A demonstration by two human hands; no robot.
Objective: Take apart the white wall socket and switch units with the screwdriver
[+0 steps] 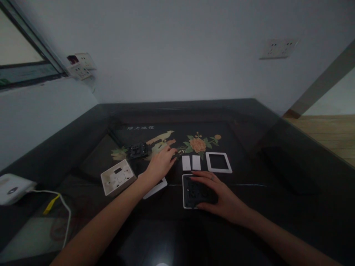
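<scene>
My right hand (219,194) spans a white-edged box with a black switch module (191,192) set in it; the fingers lie at its far edge and the thumb at its near edge. My left hand (162,162) reaches over the table, thumb and fingers slightly apart, close to some tiny pale pieces (181,151) that I cannot make out clearly. Two white switch rockers (186,163) lie side by side between the hands. A white square frame (227,169) is beyond my right hand. Partly under my left forearm lies another white frame (155,189).
An open white wall box (118,177) and a second black switch module (138,150) lie at the left. A white device (13,188) with a cable sits at the far left. The glossy dark table (249,129) has a flower-and-bird picture and meets the wall.
</scene>
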